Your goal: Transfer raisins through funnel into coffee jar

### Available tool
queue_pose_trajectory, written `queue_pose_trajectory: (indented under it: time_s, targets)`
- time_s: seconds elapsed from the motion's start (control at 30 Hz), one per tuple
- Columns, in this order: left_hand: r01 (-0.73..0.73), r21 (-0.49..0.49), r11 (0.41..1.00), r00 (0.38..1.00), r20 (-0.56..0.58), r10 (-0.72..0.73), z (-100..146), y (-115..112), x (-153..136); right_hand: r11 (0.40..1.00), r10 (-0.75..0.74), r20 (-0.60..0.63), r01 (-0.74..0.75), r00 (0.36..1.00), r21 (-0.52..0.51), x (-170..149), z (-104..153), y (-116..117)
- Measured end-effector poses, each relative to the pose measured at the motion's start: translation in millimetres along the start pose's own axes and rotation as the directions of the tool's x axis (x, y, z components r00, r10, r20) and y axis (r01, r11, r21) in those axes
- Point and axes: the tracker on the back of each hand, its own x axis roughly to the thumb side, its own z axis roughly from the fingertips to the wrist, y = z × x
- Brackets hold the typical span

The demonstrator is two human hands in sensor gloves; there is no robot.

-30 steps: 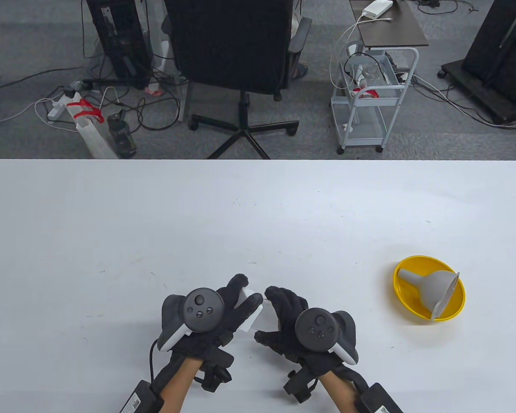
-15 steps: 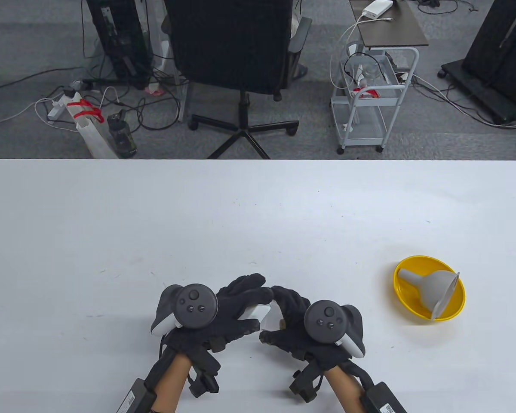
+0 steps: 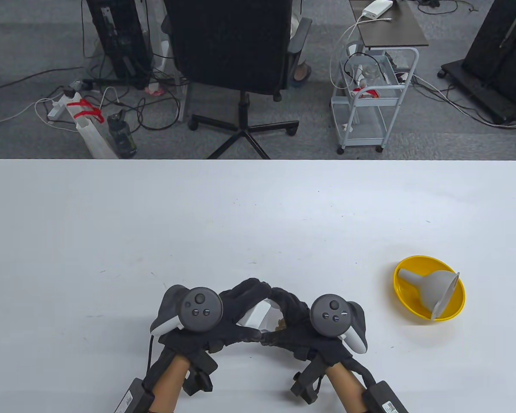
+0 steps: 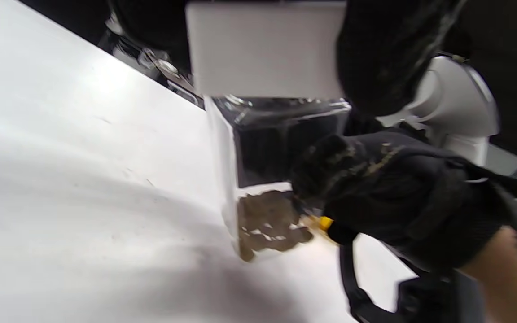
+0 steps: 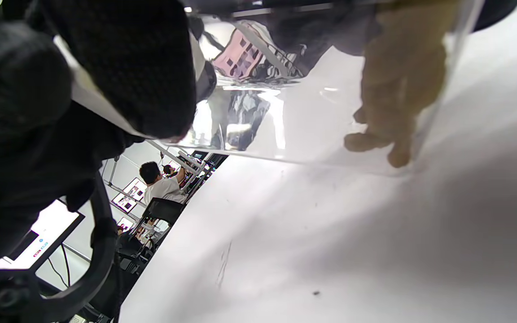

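Right now both hands meet at the near middle of the table [image 3: 258, 215], wrapped around one clear, square-sided jar [image 4: 276, 179] that stands upright with its long axis vertical. The left hand [image 3: 223, 316] lies over the jar's white lid [image 3: 254, 316] from the left, fingers curled across the top; in the left wrist view that lid fills the top of the picture with a gloved finger pressed on its right edge. The right hand [image 3: 294, 320] curls round the jar from the right side, and the left wrist view shows its thumb and fingers against the clear wall low down. So both hands are closed round the jar, the left on the lid and the right on the body; neither is spread.

A shallow heap of raisins [image 4: 269, 224], brownish and clumped, sits at the bottom of the jar; the rest of it looks empty, its walls glassy and reflective.

The relation that matters is lid over body: the lid sits straight above the jar, under the left hand, while the right hand steadies the body below. I judge this to be work on the lid, though whether it is coming off or going on cannot be told.

Well apart to the right lies the grey funnel [image 3: 430, 290], tipped on its side in a yellow bowl [image 3: 406, 301], its spout toward the far left. The right hand is the nearer one to it.
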Motion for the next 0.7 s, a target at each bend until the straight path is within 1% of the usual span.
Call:
queue_pose_trajectory:
  time_s: [0.07,0.13,0.17,0.23,0.3,0.33,0.4,0.43,0.47,0.57,0.6,0.63,0.7]
  targets:
    - [0.1,0.061,0.993,0.994,-0.049,-0.097,0,-1,1,1.0,0.019,0.009,-0.019,1.0,-0.001,3,0,1]
    - [0.182,0.192,0.964,0.981,-0.104,-0.165,1,-3,1,1.0,0.008,0.001,-0.008,1.0,-0.022,6,1,3]
    - [0.201,0.208,0.957,0.976,-0.122,-0.179,1,-4,1,0.999,0.016,0.006,-0.015,1.0,-0.031,8,0,4]
    - [0.218,0.179,0.959,0.964,-0.192,-0.183,1,-4,4,0.995,0.076,0.004,-0.075,0.997,-0.067,13,2,6]
    - [0.232,0.184,0.955,0.938,-0.302,-0.169,1,-7,8,0.984,0.133,-0.009,-0.133,0.991,-0.116,19,3,9]
    - [0.23,0.185,0.955,0.929,-0.333,-0.16,1,-8,9,0.98,0.153,-0.013,-0.153,0.988,-0.126,21,3,10]
    - [0.182,0.125,0.975,0.906,-0.406,-0.117,0,-9,11,0.967,0.212,-0.013,-0.211,0.977,-0.14,24,5,13]
    - [0.143,0.073,0.987,0.893,-0.44,-0.097,1,-9,11,0.962,0.238,-0.01,-0.238,0.971,-0.133,26,5,15]
    - [0.121,0.046,0.992,0.887,-0.453,-0.088,1,-9,11,0.961,0.246,-0.008,-0.245,0.969,-0.129,26,6,16]
    - [0.035,0.031,0.999,0.901,-0.432,-0.018,3,-5,7,0.964,0.238,0.0,-0.236,0.971,-0.125,27,6,16]
    - [-0.022,0.024,0.999,0.921,-0.388,0.03,3,-4,4,0.963,0.242,0.003,-0.24,0.97,-0.126,27,5,15]
    - [-0.08,-0.001,0.997,0.945,-0.319,0.075,2,-3,1,0.959,0.252,-0.01,-0.251,0.968,-0.129,25,6,12]
    - [-0.181,-0.087,0.98,0.963,-0.217,0.159,1,-4,-6,0.971,0.206,-0.017,-0.207,0.978,-0.122,18,5,5]
